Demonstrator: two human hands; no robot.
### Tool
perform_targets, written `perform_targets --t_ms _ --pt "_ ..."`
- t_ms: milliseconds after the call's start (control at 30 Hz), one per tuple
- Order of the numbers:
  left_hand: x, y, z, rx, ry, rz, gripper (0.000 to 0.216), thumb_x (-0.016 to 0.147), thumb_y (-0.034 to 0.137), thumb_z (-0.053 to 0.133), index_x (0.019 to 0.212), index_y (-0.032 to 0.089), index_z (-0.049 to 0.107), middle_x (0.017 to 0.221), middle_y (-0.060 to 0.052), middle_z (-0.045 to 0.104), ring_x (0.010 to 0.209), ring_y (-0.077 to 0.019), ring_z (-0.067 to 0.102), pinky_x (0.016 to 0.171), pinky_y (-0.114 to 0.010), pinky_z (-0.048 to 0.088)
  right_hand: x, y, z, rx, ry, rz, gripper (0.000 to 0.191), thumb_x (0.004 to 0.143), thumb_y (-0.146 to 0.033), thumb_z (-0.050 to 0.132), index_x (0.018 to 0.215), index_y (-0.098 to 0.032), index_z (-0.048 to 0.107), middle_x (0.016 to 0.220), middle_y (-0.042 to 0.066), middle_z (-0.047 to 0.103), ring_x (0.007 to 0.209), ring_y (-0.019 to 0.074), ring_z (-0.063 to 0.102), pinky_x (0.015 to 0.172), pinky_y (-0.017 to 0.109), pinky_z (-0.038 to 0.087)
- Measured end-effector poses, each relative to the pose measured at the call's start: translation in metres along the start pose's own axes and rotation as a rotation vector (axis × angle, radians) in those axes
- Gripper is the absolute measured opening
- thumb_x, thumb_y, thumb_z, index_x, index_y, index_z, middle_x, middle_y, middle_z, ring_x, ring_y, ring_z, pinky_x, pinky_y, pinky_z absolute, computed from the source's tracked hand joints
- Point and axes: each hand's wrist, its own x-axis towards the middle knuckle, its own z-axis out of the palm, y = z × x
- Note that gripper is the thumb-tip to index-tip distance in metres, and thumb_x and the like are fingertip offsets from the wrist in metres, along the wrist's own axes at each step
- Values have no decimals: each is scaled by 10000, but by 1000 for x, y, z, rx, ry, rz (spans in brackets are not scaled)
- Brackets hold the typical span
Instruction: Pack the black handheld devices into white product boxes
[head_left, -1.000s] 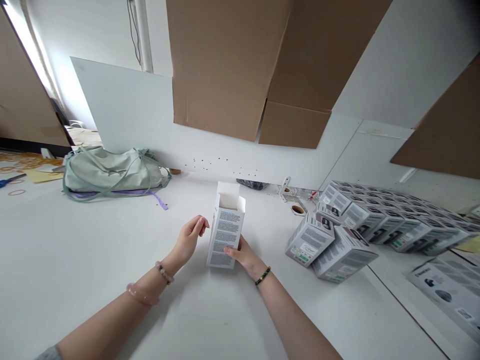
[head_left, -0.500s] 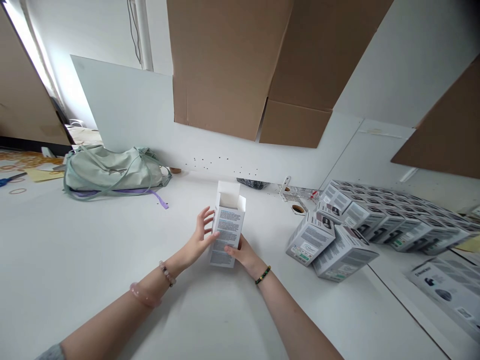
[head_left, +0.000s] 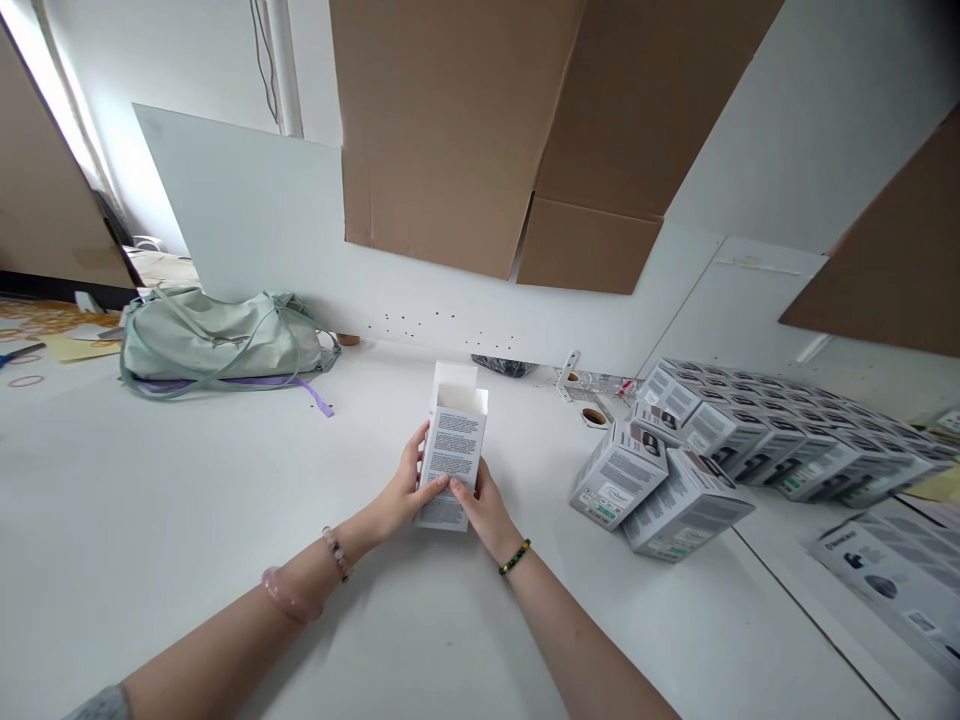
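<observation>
A tall white carton [head_left: 455, 445] printed with small text stands at the middle of the white table [head_left: 360, 640], its top flaps raised and its mouth open. My left hand [head_left: 401, 490] grips its left side, thumb across the printed face. From the right, my right hand [head_left: 487, 505] holds the lower part, and its thumb tip lies close to the left thumb. The fingers behind the carton are partly hidden. What is inside the carton cannot be made out.
Two closed printed boxes [head_left: 619, 474] stand to the right, before a large block of similar boxes [head_left: 780, 425]. A pale green bag [head_left: 217, 340] lies at back left. Tape rolls [head_left: 595, 417] sit near the wall. Cardboard [head_left: 457, 130] hangs above.
My left hand's fingers have closed from a loose spread onto the carton's left side. The right thumb has shifted slightly on the front face, and the two thumbs are now close together.
</observation>
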Motion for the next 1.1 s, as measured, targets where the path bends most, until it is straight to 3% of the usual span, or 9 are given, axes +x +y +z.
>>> perform_targets --t_ms 233,467,833,967,1100 --pt "-4 -2 7 97 83 -22 814 908 502 569 1526 297 79 1565 -114 237 1393 -337 327 1152 -520 308 -7 -10 12 -126 147 -99 399 922 -441 568 1279 -263 557 1229 56 667 1147 266 609 985 379 486" --pt "-4 -4 8 119 98 11 792 913 469 573 1523 309 93 1566 -103 220 1421 -333 288 1174 -520 270 -7 -6 13 -148 159 -126 408 923 -478 555 1273 -268 564 1229 52 668 1143 267 614 981 373 489" --pt "-4 -3 7 166 96 3 794 907 508 562 1517 301 97 1569 -115 205 1395 -342 320 1154 -517 300 -4 -5 13 -98 119 -128 446 926 -513 541 1286 -252 511 1283 79 615 1207 271 567 1046 414 448" --pt "-1 6 4 56 106 2 801 875 537 589 1487 311 125 1539 -122 281 1335 -341 400 1092 -513 373 -6 -4 14 -88 86 -121 517 908 -538 562 1332 -257 467 1331 91 581 1228 274 553 1052 420 450" --pt "6 24 -14 -48 193 -77 822 859 542 595 1477 310 104 1471 -141 363 1296 -335 450 1049 -520 413 -8 -2 14 -119 -32 -98 637 885 -654 503 1376 -251 450 1372 110 559 1218 275 573 996 405 509"
